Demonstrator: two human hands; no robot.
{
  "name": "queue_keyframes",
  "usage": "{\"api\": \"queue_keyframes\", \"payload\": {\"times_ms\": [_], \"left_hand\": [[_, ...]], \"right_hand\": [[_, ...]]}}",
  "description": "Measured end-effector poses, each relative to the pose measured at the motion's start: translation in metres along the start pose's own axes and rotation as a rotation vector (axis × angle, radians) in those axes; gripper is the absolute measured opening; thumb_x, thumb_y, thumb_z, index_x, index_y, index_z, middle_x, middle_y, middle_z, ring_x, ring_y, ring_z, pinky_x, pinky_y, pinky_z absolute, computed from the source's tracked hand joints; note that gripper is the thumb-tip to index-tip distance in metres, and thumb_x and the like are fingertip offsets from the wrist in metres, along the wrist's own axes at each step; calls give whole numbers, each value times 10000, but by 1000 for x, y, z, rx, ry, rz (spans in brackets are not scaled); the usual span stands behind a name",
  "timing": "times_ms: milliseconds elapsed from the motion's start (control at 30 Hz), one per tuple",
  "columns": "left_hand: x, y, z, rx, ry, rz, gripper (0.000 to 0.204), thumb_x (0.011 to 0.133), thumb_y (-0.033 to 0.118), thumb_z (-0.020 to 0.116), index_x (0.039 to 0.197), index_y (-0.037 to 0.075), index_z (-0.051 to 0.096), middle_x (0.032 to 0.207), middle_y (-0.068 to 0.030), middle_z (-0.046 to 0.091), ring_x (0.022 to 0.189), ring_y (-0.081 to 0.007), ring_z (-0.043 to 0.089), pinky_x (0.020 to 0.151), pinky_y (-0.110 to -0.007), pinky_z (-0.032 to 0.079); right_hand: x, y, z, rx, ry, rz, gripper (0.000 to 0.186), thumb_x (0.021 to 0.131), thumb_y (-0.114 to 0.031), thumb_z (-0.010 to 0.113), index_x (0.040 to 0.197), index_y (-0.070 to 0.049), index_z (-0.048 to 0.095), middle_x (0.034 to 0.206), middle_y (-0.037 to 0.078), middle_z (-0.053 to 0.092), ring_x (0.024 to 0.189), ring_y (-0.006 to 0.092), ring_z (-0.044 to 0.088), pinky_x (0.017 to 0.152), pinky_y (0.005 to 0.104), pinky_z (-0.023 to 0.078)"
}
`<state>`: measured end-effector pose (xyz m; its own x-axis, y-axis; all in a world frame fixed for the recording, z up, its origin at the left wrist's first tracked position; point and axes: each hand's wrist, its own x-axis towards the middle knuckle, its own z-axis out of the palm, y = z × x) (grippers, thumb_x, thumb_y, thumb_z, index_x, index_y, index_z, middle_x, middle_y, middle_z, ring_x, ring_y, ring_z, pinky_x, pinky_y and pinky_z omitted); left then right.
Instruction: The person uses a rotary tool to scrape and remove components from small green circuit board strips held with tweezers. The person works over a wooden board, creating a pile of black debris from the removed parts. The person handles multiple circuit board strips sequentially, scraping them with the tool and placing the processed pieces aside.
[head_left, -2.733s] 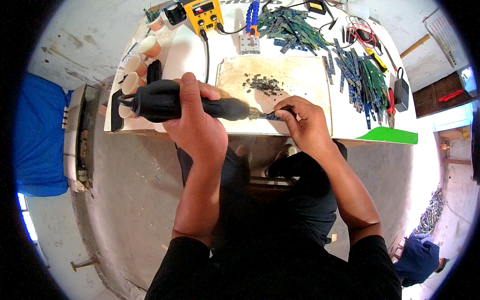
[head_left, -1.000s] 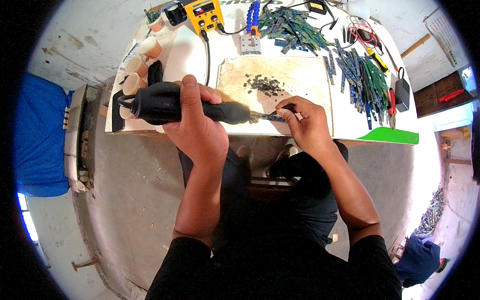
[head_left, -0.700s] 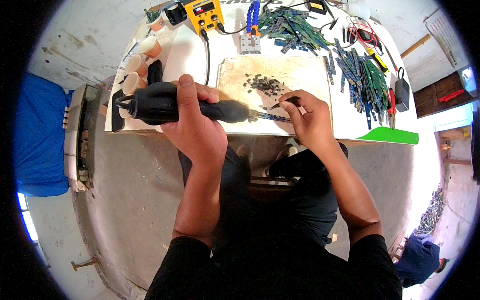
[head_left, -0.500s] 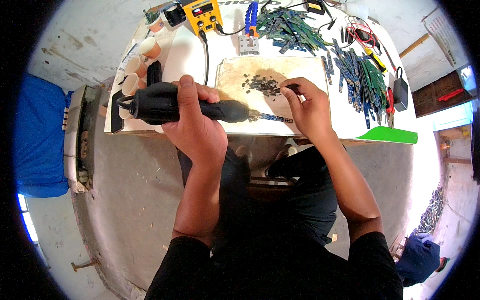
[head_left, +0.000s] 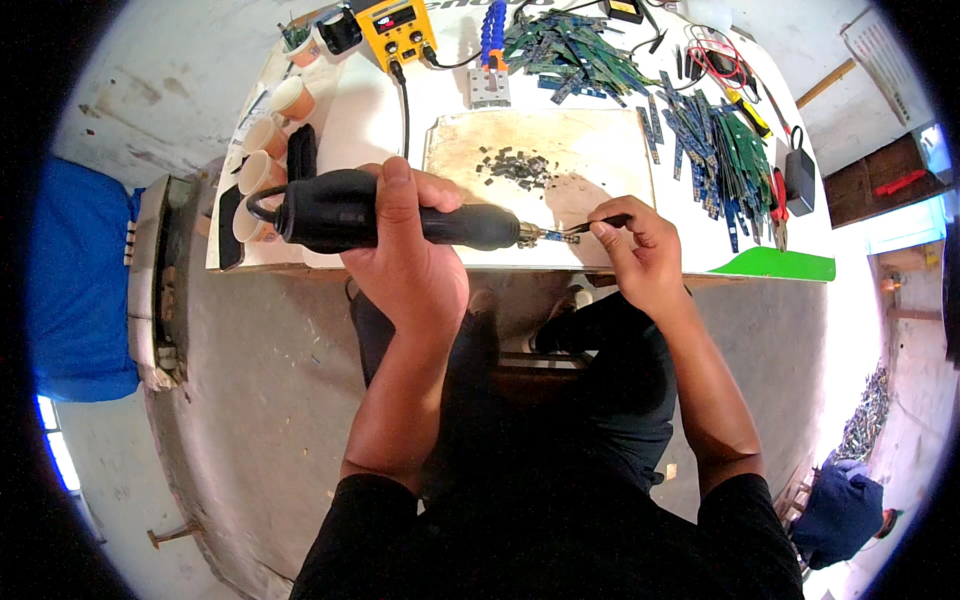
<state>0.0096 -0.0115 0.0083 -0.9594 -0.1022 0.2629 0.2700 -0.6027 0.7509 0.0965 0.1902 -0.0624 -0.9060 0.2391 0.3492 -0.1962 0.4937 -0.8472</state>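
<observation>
My left hand [head_left: 415,255] is wrapped round a black hot-air gun [head_left: 330,212], held level with its metal nozzle [head_left: 527,234] pointing right. Just past the nozzle, a narrow circuit board strip [head_left: 562,237] lies near the table's front edge, partly hidden by the nozzle. My right hand [head_left: 645,262] pinches a pair of black tweezers [head_left: 612,221], whose tips reach left to the strip's right end. Whether the tips grip anything is too small to tell. Beyond them, a loose pile of small black chips [head_left: 515,168] rests on a pale, stained work board [head_left: 600,135].
A yellow soldering station [head_left: 395,28] stands at the back, its cable running forward. Heaps of circuit board strips [head_left: 575,55] cover the back and right [head_left: 708,150]. Paper cups [head_left: 292,98] line the left edge. Red-handled pliers [head_left: 780,205] lie at the right.
My left hand has moved right with the hot-air gun, bringing its nozzle farther along the strip. My right hand has shifted from beside the chip pile toward me, carrying the tweezers to the strip.
</observation>
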Motion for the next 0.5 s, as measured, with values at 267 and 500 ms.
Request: {"api": "queue_keyframes", "payload": {"times_ms": [267, 500], "left_hand": [[-1, -3, 0, 6, -3, -3, 131, 965, 140, 645, 945, 90, 526, 725, -12, 537, 678, -134, 506, 703, -340, 462], [-1, -4, -2, 11, -33, 1, 135, 976, 148, 633, 917, 97, 523, 729, -15, 538, 688, -134, 507, 721, -344, 461]], "right_hand": [[-4, 3, 3, -13, -8, -115, 48, 886, -12, 662, 924, 19, 662, 925, 147, 690, 855, 262, 677, 776, 314, 517], [-5, 5, 4, -37, 3, -122, 57, 885, -13, 658, 929, 22, 665, 930, 150, 691, 850, 268, 679, 772, 318, 519]]}}
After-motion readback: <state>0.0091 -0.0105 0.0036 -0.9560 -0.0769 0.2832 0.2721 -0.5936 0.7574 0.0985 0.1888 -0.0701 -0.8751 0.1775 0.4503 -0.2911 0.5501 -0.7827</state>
